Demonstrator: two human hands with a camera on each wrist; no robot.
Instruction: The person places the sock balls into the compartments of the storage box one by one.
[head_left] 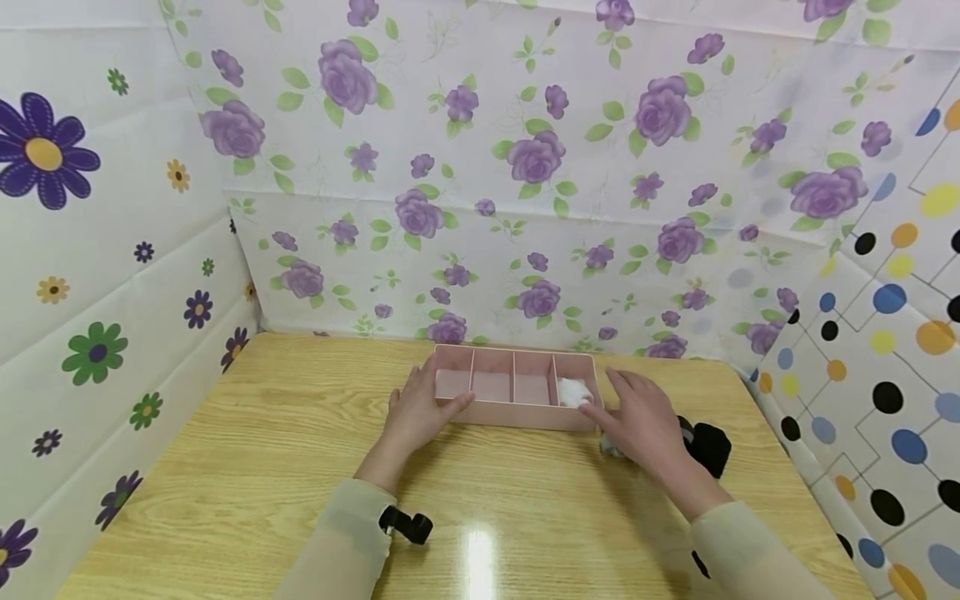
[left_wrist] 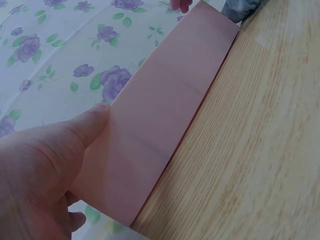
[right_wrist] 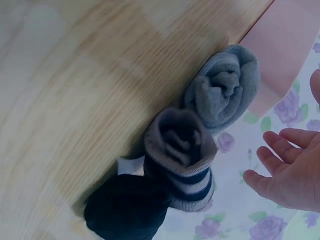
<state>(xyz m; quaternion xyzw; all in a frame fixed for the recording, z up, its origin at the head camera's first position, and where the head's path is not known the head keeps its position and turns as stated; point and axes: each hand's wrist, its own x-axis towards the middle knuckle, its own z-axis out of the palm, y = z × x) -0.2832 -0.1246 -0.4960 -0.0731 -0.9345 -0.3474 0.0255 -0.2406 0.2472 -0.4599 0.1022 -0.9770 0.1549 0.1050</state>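
You wear long, pale greenish-cream sleeves [head_left: 333, 542], and a small, blocky black device [head_left: 415, 527] juts out beside your left cuff [head_left: 366, 498].

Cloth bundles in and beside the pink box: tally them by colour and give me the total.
White: 1, the white bundle in the box's rightmost compartment as the head view shows it
Grey: 1, the grey bundle
Dark-and-light striped: 1, the striped bundle
Black: 1, the black bundle
Total: 4, leaving out a pale patch too hidden to identify
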